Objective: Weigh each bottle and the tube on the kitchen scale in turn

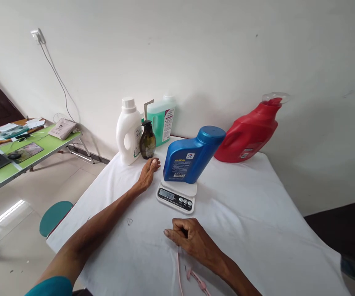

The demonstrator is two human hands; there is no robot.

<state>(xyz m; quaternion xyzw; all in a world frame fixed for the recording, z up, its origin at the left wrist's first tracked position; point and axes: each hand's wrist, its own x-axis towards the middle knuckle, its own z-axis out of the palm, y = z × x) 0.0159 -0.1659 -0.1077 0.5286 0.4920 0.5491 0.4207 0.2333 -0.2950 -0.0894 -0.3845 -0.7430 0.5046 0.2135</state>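
A blue plastic bottle (192, 156) stands on a small white digital scale (177, 195) in the middle of the white-covered table (257, 213). My left hand (148, 172) lies flat on the cloth just left of the scale, fingers loosely together, holding nothing, close to a dark brown pump bottle (147, 140). My right hand (189, 236) rests near the front of the scale with its fingers curled under; nothing shows in it. A pink cord (192, 277) lies on the cloth by that wrist.
A white jug (128, 131), a green-liquid jug (161, 119) and a red jug (249, 131) stand along the wall. To the left are a green table (26, 154) with a laptop and papers, a teal stool (54, 216), and a wall cable.
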